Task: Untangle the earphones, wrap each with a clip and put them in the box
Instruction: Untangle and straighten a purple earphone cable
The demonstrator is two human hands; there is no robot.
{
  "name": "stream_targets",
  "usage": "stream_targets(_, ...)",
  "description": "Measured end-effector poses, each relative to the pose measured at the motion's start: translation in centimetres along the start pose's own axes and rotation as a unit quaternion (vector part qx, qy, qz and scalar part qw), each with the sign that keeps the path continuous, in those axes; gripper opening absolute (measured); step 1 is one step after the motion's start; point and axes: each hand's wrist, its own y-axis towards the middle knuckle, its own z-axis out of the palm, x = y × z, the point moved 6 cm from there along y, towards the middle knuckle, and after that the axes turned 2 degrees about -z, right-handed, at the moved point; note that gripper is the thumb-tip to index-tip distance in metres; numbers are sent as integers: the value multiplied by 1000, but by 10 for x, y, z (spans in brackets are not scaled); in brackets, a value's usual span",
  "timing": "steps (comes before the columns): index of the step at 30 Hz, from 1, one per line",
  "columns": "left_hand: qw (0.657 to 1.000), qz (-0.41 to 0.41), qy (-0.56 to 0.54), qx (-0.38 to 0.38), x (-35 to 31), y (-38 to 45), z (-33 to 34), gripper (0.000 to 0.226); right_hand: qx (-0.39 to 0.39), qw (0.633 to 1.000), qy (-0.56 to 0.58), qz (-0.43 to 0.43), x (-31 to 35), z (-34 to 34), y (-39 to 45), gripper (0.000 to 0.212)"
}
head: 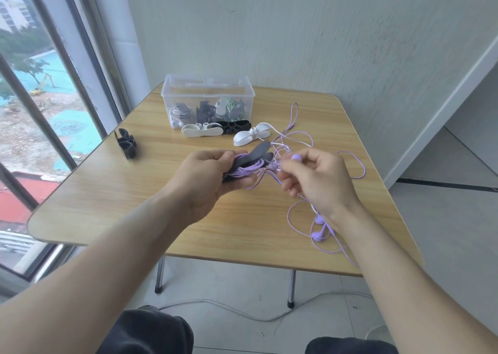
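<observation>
A person sits at a small wooden table [113, 192]. The left hand [204, 181] grips a grey winder clip [256, 153] with purple earphone cord [248, 171] coiled around it, its long axis pointing away and right. The right hand [315, 178], just right of the clip, pinches the loose cord, so the unwound slack trails right and down toward two purple earbuds [320, 229]. The clear box [207, 84], already holding wrapped sets, stands beyond both hands.
</observation>
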Motion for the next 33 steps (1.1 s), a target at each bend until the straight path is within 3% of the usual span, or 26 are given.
stream_targets(4,993,36,-90,-69,5,-1,2,28,44,989,-81,-116,6,29,-15,6)
stream_targets(6,990,50,-82,-99,7,-4,7,27,32,979,-125,-159,8,40,-21,10)
stream_targets(8,989,49,-71,-121,9,-5,10,26,27,963,-179,-201,7,47,-24,27)
stream_targets(11,989,47,-19,-136,11,-7,13,23,18,949,-217,-228,7,52,-28,24)
stream_targets(14,993,38,-1,-109,16,-9,18,24,-19,972,-149,-179,8,45,-27,6)
stream_targets(17,995,43,6,-87,14,-11,22,27,-25,998,-3,-53,1,35,-22,17)
stream_targets(20,992,77,34,-94,10,-13,23,30,-16,990,134,38,-7,36,-22,23)
stream_targets(26,982,133,56,-122,2,-14,22,24,29,957,277,78,-8,55,-22,23)
stream_targets(30,982,159,51,-93,1,-15,27,18,71,940,305,136,-10,66,-26,19)
stream_targets(33,977,183,72,-87,-4,-18,29,22,71,959,243,129,-12,63,-25,23)
